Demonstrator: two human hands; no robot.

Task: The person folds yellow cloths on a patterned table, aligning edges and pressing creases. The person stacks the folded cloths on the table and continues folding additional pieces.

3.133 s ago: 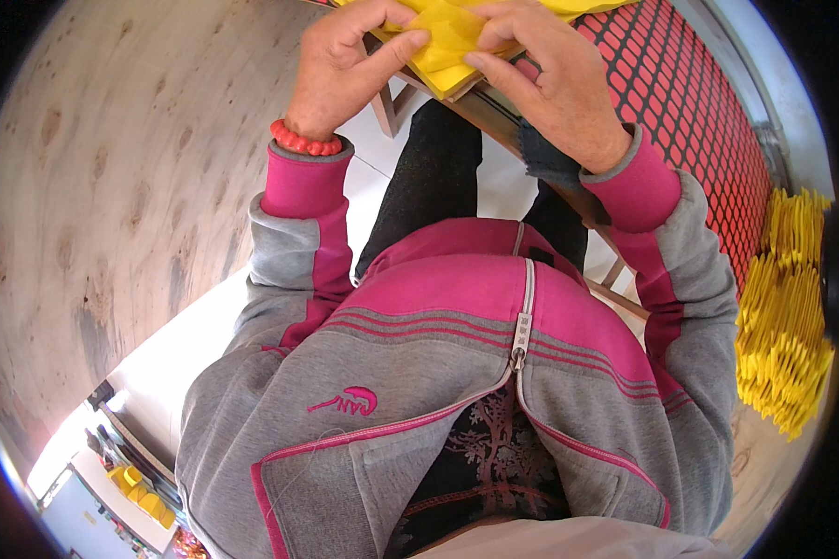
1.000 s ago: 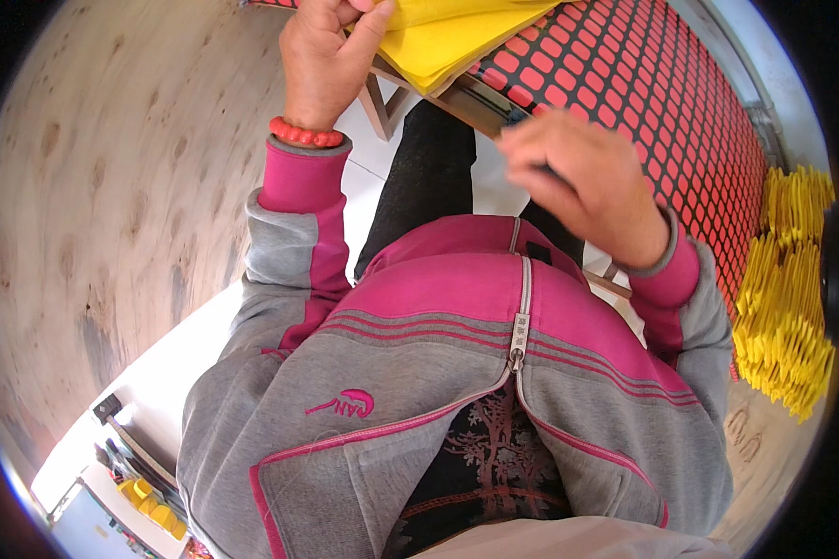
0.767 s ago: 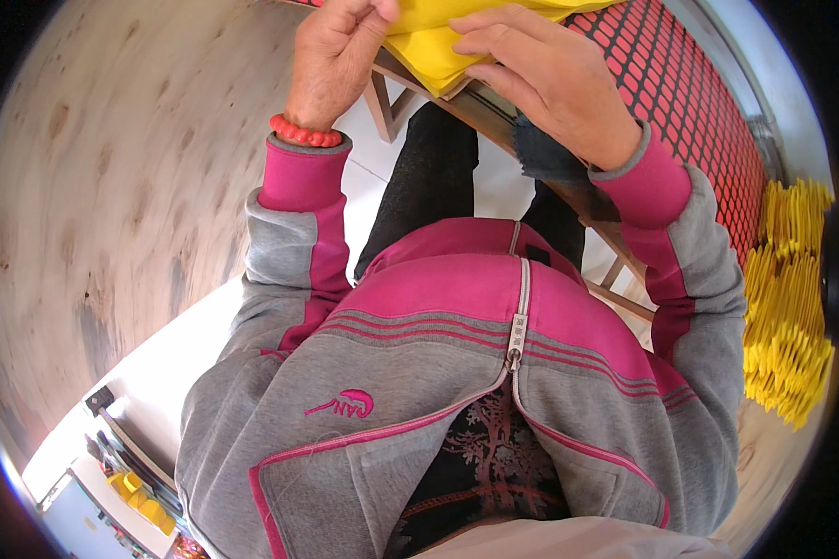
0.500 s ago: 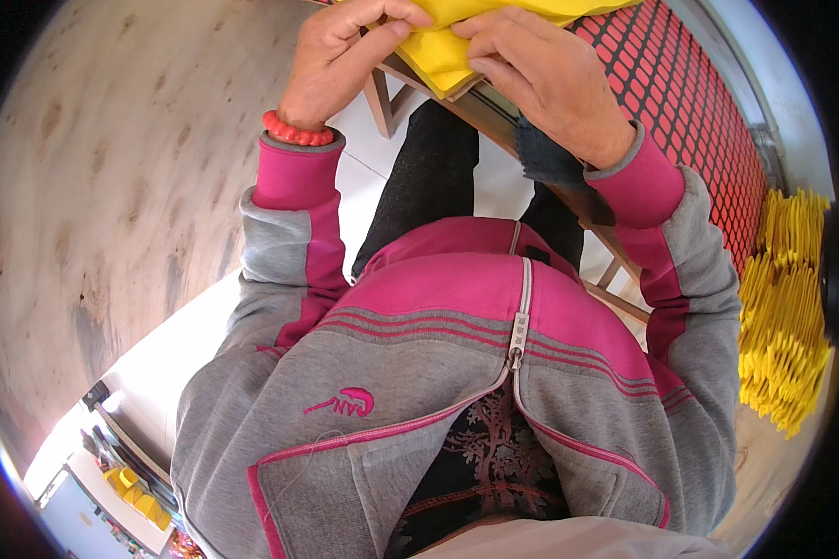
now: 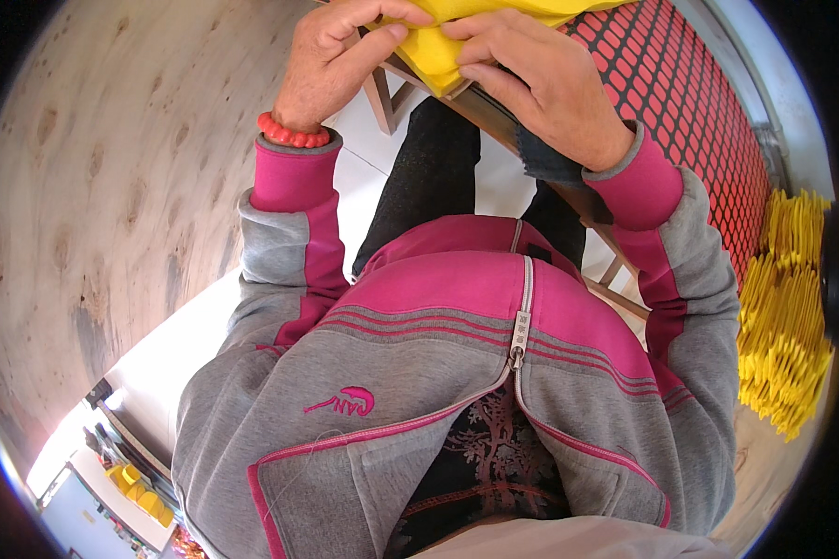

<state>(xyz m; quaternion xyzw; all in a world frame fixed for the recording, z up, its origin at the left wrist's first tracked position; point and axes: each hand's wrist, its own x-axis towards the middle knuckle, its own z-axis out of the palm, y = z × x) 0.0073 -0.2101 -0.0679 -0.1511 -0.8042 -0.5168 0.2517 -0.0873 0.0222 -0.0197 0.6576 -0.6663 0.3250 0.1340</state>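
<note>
A thin, folded sheet of bright yellow cloth point(image 5: 436, 61) lies at the top edge of the picture, over the corner of a wooden stand, and runs out of view. My left hand point(image 5: 337, 63), with a red beaded bracelet at the wrist, pinches the cloth's left side between thumb and fingers. From the right, my right hand point(image 5: 552, 86) holds a fold of the same cloth, its thumb below and its fingers on top. The two hands' fingertips are close together, with a narrow strip of yellow between them.
A red surface with black mesh point(image 5: 680, 102) slopes away on the right. Beyond it hangs or stands a thick stack of yellow pieces point(image 5: 785, 317). Wooden legs point(image 5: 378, 101) stand by my knees. A pale wood-grained surface point(image 5: 112, 186) fills the left.
My right hand has shifted slightly left, closer to my left hand. The cloth's fold between them has changed shape a little. My left hand stays nearly in place.
</note>
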